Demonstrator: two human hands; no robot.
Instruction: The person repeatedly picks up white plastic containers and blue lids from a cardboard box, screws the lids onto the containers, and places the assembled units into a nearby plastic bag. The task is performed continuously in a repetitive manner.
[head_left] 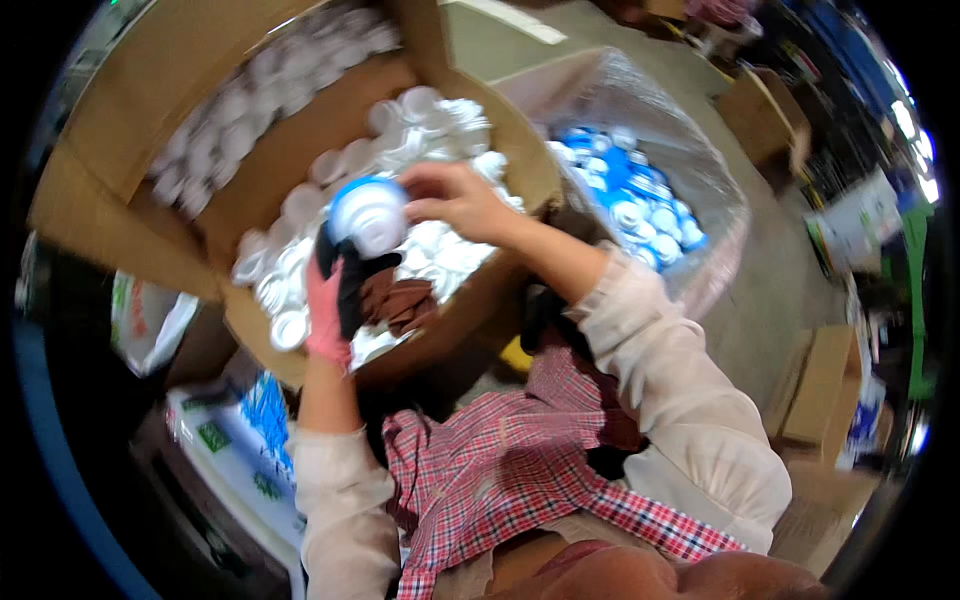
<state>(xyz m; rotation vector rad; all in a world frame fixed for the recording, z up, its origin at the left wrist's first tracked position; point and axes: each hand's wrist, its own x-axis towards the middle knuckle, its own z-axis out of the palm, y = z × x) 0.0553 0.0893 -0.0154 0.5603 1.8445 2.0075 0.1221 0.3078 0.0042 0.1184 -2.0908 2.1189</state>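
Observation:
My left hand [337, 295], in a pink and black glove, grips a round, stepped plastic cap [372, 220], white with a blue rim. From the right, the bent fingers of my bare right hand [455, 203] close on the edge of that same cap; their tips are blurred. Both hands are over a big cardboard box [105, 215] that holds many loose white plastic caps [430, 120]. A crumpled brown cloth [400, 303] lies on the caps just below my left hand.
Right of the box stands a clear plastic-lined container [712, 185] with many blue and white pieces [645, 205]. A white bag [150, 320] is at the left, and a white package [225, 470] with blue material lies nearer. Cardboard boxes [825, 385] and a white bucket [858, 222] line the right.

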